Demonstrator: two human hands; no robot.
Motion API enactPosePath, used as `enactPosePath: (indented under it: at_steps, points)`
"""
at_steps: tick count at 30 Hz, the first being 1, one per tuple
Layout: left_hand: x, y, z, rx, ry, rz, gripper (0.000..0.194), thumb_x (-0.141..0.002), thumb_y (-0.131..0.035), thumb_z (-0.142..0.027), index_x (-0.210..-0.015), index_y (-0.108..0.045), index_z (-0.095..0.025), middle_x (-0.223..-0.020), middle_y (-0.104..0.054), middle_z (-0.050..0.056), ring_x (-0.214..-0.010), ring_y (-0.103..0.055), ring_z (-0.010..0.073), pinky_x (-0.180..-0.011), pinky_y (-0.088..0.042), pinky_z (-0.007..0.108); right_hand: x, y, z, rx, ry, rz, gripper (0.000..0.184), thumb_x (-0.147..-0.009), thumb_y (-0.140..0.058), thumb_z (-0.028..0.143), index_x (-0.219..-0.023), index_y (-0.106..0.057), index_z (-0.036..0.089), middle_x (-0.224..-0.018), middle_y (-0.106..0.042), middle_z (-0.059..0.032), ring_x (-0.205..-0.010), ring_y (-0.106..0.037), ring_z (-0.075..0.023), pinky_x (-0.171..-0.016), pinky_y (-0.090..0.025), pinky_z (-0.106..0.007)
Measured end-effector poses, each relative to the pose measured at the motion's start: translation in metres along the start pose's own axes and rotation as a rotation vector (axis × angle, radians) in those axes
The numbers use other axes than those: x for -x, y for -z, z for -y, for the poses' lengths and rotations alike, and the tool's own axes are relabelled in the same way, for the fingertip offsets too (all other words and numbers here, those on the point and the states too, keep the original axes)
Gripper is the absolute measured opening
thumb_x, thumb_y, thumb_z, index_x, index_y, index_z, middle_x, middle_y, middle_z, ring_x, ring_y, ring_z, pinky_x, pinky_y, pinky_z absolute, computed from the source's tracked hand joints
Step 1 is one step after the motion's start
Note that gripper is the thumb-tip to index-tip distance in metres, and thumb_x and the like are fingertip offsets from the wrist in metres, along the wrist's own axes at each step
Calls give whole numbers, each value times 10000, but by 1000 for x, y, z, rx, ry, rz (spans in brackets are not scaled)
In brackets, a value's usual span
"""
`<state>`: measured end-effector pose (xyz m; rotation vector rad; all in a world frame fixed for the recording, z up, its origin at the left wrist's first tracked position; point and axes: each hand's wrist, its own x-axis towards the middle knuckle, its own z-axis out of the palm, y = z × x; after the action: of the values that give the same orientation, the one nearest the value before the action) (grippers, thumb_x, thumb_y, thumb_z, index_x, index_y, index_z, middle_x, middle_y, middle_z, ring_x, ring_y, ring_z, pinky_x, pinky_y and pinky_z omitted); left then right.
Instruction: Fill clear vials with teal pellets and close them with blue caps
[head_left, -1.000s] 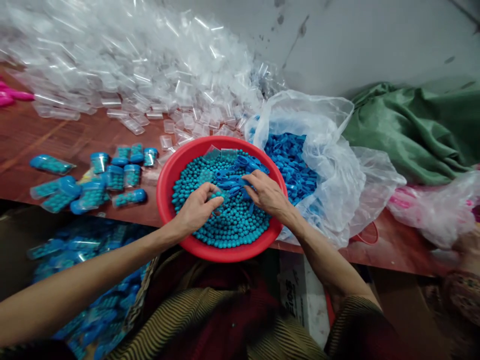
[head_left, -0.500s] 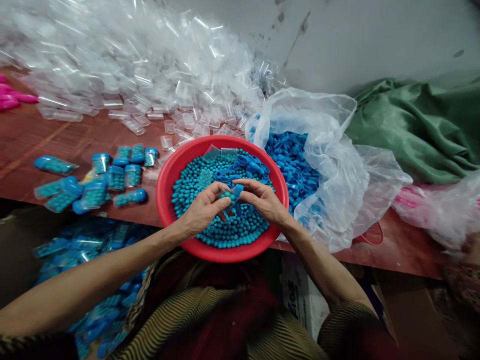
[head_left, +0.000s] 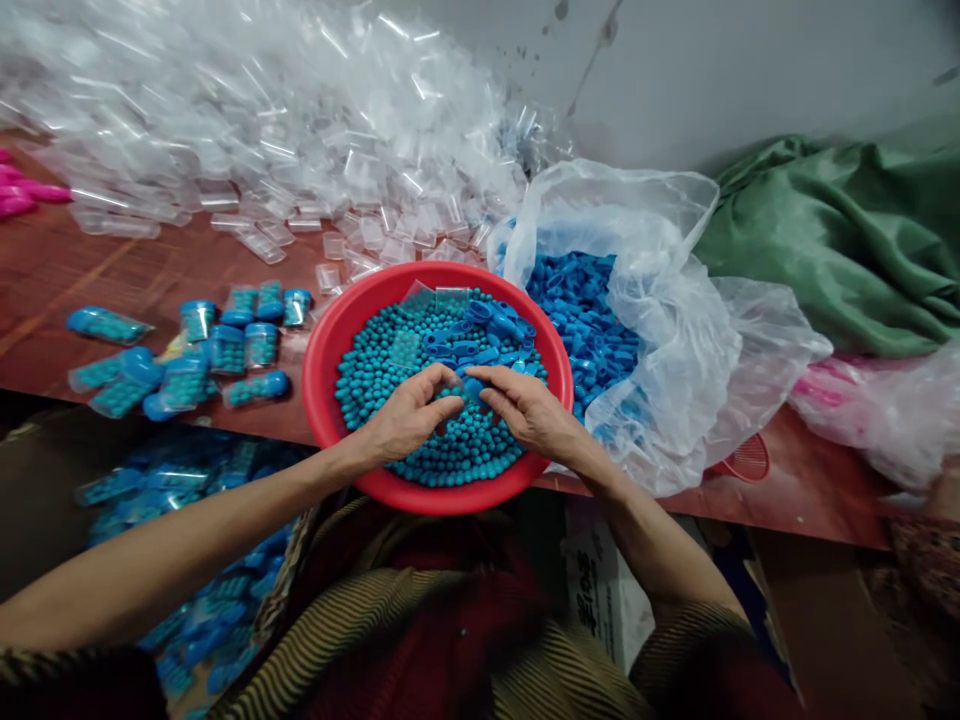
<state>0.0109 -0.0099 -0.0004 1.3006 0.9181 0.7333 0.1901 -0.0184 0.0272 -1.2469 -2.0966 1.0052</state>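
The left hand point(head_left: 411, 414) pinches a clear tube point(head_left: 454, 390). The right hand point(head_left: 538, 412) pinches a blue cap point(head_left: 472, 388) — both over a red basin point(head_left: 321, 385).

The view looks forward and down from the head; seemingly near the red basin point(head_left: 320, 385).

Grey wall point(head_left: 697, 80) at back, dark stains on it; green cloth point(head_left: 832, 240) bunched far right, clear plastic bag point(head_left: 892, 405) with pink showing in front of it; red slotted piece point(head_left: 750, 460) near table edge; bright pink pieces point(head_left: 26, 190) far left; white box point(head_left: 600, 590) with dark lettering below the tabletop point(head_left: 817, 490)
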Motion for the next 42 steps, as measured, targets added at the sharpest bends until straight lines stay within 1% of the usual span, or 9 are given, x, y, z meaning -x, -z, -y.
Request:
enactPosePath:
  at_steps: [5,11,17,21,26,31,34,38,42]
  points:
    - [-2,-1,-1,19,74,43,149,-779,-514,-262,-873,-428,-185,-570,-429,-90,-413,-435,52,-402,-376,180,2,-2,-4,-55,-73,-67,256,-903,-419,256,-1129,-518,189,-624,-504,43,-521,-466,-101,-574,-410,-246]
    - [-5,-3,-1,46,98,75,290,-776,-539,-252,-1031,-426,-173,-600,-440,-92,-372,-420,44,-363,-358,182,-7,-6,-8,50,-93,-93,182,-908,-408,284,-948,-559,189,-680,-544,25,-598,-510,-108,-585,-383,-232]
    - [-6,0,-1,128,75,37,415,-790,-538,-292,-1161,-399,-169,-619,-467,-84,-383,-480,57,-365,-397,186,-6,-16,-4,104,-71,-210,248,-918,-384,288,-1005,-588,176,-715,-591,-12,-647,-560,-136,-630,-419,-255]
    - [-5,3,-1,125,76,41,447,-791,-540,-298,-1193,-404,-156,-600,-483,-75,-370,-477,63,-348,-379,183,-2,-16,-1,79,-46,-126,283,-892,-395,205,-1125,-554,174,-734,-615,-26,-643,-573,-145,-633,-447,-272]
    - [-3,4,-1,136,52,49,535,-765,-578,-258,-1265,-400,-194,-603,-504,-59,-392,-495,75,-356,-381,188,-1,-8,1,-67,-150,-94,209,-896,-429,248,-1014,-593,197,-670,-602,13,-522,-537,-110,-546,-439,-243]
    - [-1,-1,0,101,39,-16,485,-777,-548,-224,-1247,-429,-214,-602,-449,-67,-371,-419,46,-350,-350,179,2,-14,2,149,3,-179,219,-891,-430,202,-997,-619,171,-683,-608,-23,-613,-569,-139,-613,-432,-256]
    - [0,-2,3,66,69,-54,396,-781,-532,-239,-1168,-463,-193,-580,-422,-77,-357,-376,39,-339,-324,176,2,-22,-3,156,93,-162,250,-902,-395,184,-989,-628,157,-713,-615,-40,-640,-574,-143,-630,-431,-254]
    - [0,-1,6,11,53,-120,268,-780,-529,-235,-1039,-494,-175,-550,-407,-81,-380,-371,38,-355,-308,162,0,-28,-10,90,95,-123,269,-899,-401,191,-1038,-627,152,-732,-624,-34,-636,-565,-138,-634,-435,-250]
    - [1,0,2,52,69,-110,289,-776,-549,-258,-1050,-485,-193,-528,-393,-92,-360,-367,39,-338,-306,160,-2,-15,-12,90,95,-38,258,-872,-441,200,-1042,-634,172,-814,-640,-40,-720,-567,-151,-695,-441,-271]
